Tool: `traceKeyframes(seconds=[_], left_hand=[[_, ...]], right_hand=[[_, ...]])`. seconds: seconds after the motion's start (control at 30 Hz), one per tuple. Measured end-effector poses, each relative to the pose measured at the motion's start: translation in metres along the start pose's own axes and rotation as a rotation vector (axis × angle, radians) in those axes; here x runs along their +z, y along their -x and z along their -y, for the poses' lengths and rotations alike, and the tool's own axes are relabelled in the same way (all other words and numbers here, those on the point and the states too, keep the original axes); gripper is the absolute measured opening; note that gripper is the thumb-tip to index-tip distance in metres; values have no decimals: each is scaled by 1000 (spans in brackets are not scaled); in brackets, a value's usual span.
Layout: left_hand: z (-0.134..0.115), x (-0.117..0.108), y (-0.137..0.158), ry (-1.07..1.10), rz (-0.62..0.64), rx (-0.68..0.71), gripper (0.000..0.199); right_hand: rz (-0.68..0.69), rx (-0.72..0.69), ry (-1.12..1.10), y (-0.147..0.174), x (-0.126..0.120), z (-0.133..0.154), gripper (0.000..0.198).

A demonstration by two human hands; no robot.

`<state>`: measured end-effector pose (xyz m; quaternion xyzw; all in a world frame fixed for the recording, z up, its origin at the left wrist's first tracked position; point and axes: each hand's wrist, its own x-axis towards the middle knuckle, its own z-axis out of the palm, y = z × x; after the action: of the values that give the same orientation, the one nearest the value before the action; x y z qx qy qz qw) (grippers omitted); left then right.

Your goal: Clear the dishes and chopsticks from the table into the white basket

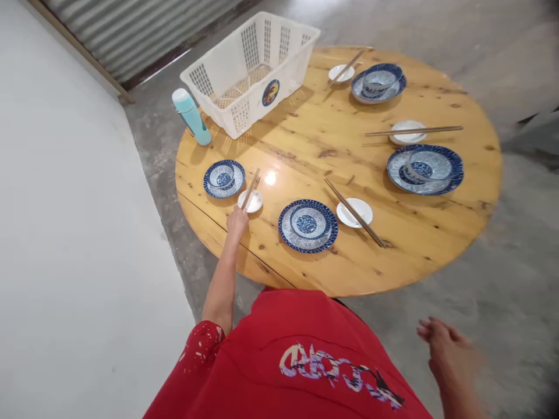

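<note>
My left hand (237,221) reaches over the near left of the round table, its fingers closed on the lower ends of a pair of chopsticks (250,189). These chopsticks lie across a small white dish (254,202). Just beyond is a blue-patterned plate (240,179) with a bowl (221,175) on it. To the right of my left hand sits another blue-rimmed plate (286,233) bearing a bowl (306,223). My right hand (448,349) hangs off the table at lower right, slightly blurred, with loosely bent fingers and nothing in it.
On the wooden table (332,125) stand a white plastic basket (251,107) and a light-blue bottle (192,119). More chopsticks (354,214) rest across a white dish (364,208). Two further settings with plates (454,174) (399,87) line the right side. A white wall (78,233) rises at left.
</note>
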<state>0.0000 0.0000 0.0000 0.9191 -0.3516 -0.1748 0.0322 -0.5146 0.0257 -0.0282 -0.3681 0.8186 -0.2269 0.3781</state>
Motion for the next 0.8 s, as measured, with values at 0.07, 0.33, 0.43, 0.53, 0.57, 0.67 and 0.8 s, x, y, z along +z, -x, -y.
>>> traceKeyframes(seconds=[0.07,0.33,0.43,0.53,0.57,0.67,0.8], left_hand=[[2,1,1,-3,1,3,39],[14,17,40,146,27,-5,26],[18,26,62,367,48,-26,21],[16,32,82,677,103,-67,21],[14,34,88,795,129,-91,21],[3,38,107,1098,178,-134,18],[-22,38,129,1313,222,-104,21]], right_hand=[[-110,-49,-103,-24,4,21,28],[55,-492,382,-69,67,121,32],[135,-563,532,-69,88,140,41],[183,-562,606,-67,100,153,50],[192,-552,624,-66,103,156,52],[227,-508,700,-64,109,164,55],[272,-516,824,-63,115,165,49]])
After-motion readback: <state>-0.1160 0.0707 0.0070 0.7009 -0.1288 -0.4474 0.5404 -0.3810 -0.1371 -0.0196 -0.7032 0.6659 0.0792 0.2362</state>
